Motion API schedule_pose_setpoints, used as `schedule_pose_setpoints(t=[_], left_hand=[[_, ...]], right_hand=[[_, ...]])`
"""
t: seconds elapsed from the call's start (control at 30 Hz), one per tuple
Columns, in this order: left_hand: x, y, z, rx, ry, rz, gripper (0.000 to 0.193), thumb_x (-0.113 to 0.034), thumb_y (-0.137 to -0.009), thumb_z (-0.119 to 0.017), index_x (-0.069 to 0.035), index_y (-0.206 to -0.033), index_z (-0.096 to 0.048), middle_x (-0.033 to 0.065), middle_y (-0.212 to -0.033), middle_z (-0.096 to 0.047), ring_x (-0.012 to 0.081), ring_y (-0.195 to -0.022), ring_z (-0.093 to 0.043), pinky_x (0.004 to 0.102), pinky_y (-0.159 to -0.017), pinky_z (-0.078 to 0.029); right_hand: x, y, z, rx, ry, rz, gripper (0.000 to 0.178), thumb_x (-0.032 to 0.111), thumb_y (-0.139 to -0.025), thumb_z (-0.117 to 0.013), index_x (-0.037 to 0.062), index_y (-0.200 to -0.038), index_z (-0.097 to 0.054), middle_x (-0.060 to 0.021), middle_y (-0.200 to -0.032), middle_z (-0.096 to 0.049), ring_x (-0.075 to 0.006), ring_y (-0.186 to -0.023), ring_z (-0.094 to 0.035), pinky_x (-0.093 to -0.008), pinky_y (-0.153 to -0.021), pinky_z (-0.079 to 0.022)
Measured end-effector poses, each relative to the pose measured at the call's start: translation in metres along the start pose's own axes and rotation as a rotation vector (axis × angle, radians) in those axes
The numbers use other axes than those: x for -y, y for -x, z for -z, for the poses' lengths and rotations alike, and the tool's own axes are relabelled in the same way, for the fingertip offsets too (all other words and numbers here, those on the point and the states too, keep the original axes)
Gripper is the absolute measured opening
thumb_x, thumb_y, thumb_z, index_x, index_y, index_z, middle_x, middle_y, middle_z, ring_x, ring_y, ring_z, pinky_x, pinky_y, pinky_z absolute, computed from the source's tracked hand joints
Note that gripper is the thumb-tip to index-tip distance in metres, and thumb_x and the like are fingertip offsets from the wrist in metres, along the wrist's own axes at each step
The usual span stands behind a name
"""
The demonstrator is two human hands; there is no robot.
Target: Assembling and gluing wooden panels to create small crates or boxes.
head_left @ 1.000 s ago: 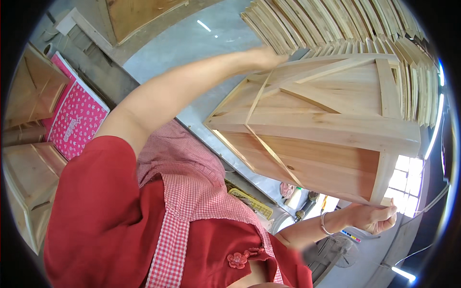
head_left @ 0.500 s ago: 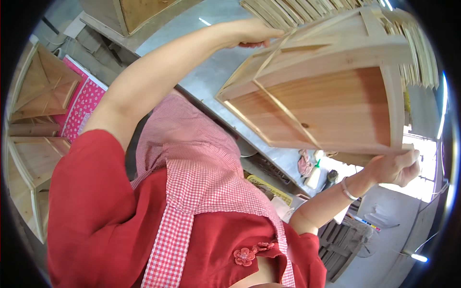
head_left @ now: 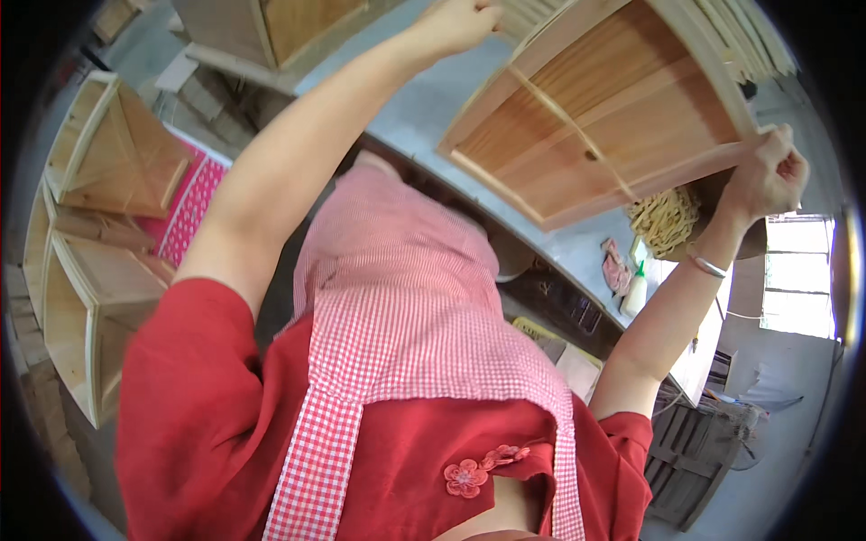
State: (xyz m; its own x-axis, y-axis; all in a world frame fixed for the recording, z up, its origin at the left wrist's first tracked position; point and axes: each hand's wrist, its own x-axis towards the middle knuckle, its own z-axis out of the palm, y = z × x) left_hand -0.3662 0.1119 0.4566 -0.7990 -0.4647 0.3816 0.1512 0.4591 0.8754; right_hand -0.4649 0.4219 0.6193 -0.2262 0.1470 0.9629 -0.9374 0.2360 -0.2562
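A shallow pale wooden box point(head_left: 622, 99) with a reddish inner panel and a thin strip across it stands tilted over the grey worktable. My right hand point(head_left: 774, 171) is closed around its right corner, thumb on the rim. At the top edge of the view, partly cut off, my left hand point(head_left: 458, 25) has its fingers curled. A gap shows between it and the box's left side, and whatever it may hold is hidden. The box's top end runs out of view.
The worktable point(head_left: 397, 90) carries a green-capped white bottle point(head_left: 634, 290), a pink cloth point(head_left: 616, 268) and a bowl of wood strips point(head_left: 663, 223). Long wooden slats point(head_left: 740, 36) lie behind the box. Wooden boxes point(head_left: 117, 153) stand at left near a pink patterned cloth point(head_left: 194, 203).
The box has turned, its inner panel now more toward me, and has moved up. My left hand has come off its edge and moved up and left; my right hand has risen with the corner.
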Motion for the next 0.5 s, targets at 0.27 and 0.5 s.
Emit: schedule_pose_setpoints(t=[0.27,0.5], left_hand=[[-0.146,-0.021,0.034,-0.357,-0.072,-0.798,0.027,-0.035,-0.088,-0.066,-0.008,-0.089,-0.071,0.01,-0.087,-0.071,0.0296,-0.082,-0.067,0.0392,-0.076,-0.051],[-0.158,-0.054,-0.009,-0.423,0.205,-1.027,0.015,-0.022,-0.079,-0.074,-0.01,-0.088,-0.071,0.007,-0.088,-0.071,0.0294,-0.09,-0.068,0.0405,-0.085,-0.052]], right_hand=[[-0.007,-0.002,-0.002,0.089,-0.053,0.12,0.015,0.01,-0.095,-0.067,0.0035,-0.083,-0.061,-0.0003,-0.084,-0.059,-0.0072,-0.074,-0.049,-0.0234,-0.068,-0.043],[-0.055,-0.002,0.04,0.164,-0.015,0.019,0.012,0.007,-0.101,-0.055,-0.0029,-0.102,-0.061,-0.008,-0.099,-0.061,-0.0163,-0.088,-0.056,-0.0303,-0.082,-0.049]])
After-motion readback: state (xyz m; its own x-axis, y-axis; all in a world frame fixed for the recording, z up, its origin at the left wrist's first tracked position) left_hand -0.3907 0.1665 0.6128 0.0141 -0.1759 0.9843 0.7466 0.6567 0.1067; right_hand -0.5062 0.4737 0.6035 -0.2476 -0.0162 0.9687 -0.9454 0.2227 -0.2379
